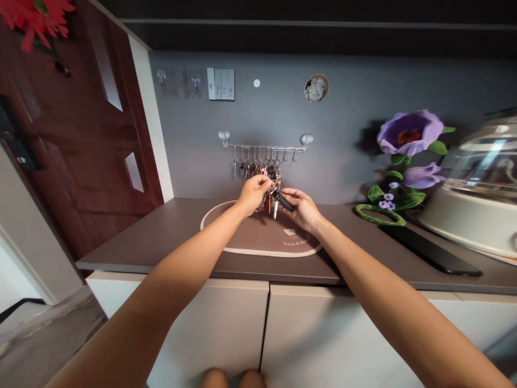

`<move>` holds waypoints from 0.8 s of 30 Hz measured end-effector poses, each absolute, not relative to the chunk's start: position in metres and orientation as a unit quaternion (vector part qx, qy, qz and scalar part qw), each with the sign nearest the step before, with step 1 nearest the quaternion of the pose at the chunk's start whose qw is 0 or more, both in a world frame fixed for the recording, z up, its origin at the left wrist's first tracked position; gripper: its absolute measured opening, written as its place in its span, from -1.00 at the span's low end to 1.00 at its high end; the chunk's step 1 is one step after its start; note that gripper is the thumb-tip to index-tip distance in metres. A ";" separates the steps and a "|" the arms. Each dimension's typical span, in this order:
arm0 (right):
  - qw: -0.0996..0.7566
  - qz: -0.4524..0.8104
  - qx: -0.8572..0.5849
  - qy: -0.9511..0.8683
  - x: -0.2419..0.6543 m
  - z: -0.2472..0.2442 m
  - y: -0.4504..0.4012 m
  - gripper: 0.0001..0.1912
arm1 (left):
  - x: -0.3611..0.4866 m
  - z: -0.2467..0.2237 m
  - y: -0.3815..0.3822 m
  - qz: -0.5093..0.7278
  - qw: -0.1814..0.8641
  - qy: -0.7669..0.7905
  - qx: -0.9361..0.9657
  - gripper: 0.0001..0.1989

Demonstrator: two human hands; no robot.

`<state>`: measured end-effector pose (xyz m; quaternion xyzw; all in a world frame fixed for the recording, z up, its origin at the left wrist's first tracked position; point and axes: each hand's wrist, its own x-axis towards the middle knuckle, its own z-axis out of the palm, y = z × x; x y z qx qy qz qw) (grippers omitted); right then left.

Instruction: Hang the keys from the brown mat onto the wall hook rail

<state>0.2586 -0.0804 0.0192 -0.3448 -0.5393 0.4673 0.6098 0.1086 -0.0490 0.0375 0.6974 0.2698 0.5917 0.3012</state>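
Below a wall-mounted hook rail (264, 147) hung with several rings and keys, my left hand (253, 193) pinches a bunch of keys (267, 202) at its top. My right hand (302, 208) is at the bunch's right side, with its fingers around a black key fob (284, 201). A white piece dangles from the bunch between the two hands. Both hands are above an oval brown mat (250, 233) with a pale rim. Part of the bunch is hidden behind my left fingers.
On the countertop (137, 237) at the right are a black phone (434, 250), purple crocheted flowers (410, 134) with a green ring base, and a white appliance with a clear dome (476, 199). A dark shelf (323, 37) overhangs above. A red-brown door (89, 124) stands at the left.
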 end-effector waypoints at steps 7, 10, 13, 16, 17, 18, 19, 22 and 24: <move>0.569 0.484 -0.345 -0.568 0.254 0.011 -0.080 -0.76 | 0.113 0.035 -0.052 0.589 0.456 0.245 0.621 -0.90; 0.564 0.441 -0.358 -0.599 0.255 0.008 -0.076 -0.76 | 0.113 0.035 -0.053 0.576 0.497 0.244 0.601 -0.88; 0.588 0.326 -0.384 -0.632 0.255 0.009 -0.076 -0.75 | 0.114 0.035 -0.054 0.581 0.512 0.228 0.590 -0.89; 0.602 0.248 -0.403 -0.643 0.256 0.015 -0.081 -0.77 | 0.114 0.036 -0.054 0.594 0.525 0.198 0.576 -0.93; 0.602 0.239 -0.405 -0.645 0.256 0.018 -0.083 -0.78 | 0.115 0.036 -0.054 0.595 0.528 0.193 0.574 -0.93; 0.600 0.233 -0.405 -0.649 0.255 0.020 -0.086 -0.78 | 0.115 0.036 -0.054 0.595 0.529 0.191 0.574 -0.93; 0.599 0.229 -0.402 -0.653 0.255 0.022 -0.088 -0.78 | 0.115 0.036 -0.054 0.594 0.531 0.192 0.573 -0.93; 0.598 0.228 -0.381 -0.668 0.254 0.024 -0.091 -0.76 | 0.115 0.036 -0.056 0.585 0.551 0.192 0.563 -0.93; 0.597 0.235 -0.363 -0.676 0.253 0.022 -0.088 -0.73 | 0.115 0.036 -0.058 0.577 0.571 0.183 0.554 -0.95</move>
